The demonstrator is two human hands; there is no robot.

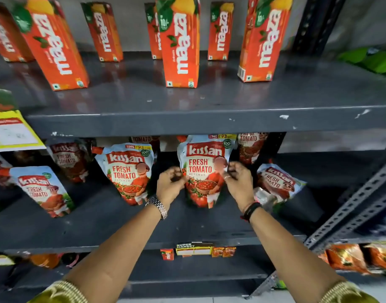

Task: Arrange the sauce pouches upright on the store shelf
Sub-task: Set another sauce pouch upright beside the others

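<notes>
A Kissan tomato ketchup pouch point(204, 169) stands upright on the middle grey shelf point(113, 224). My left hand point(170, 184) pinches its left edge and my right hand point(238, 182) pinches its right edge. To its left another ketchup pouch point(127, 171) stands upright, and a third pouch point(42, 190) leans further left. On the right a pouch point(277, 182) lies tilted on its side. More pouches point(70, 159) stand in shadow at the back.
Orange Maaza juice cartons point(180, 40) stand on the upper shelf. A yellow price tag point(11, 132) hangs at the left. A perforated metal upright point(351, 206) frames the right side. Snack packets point(349, 259) fill the lower right shelf.
</notes>
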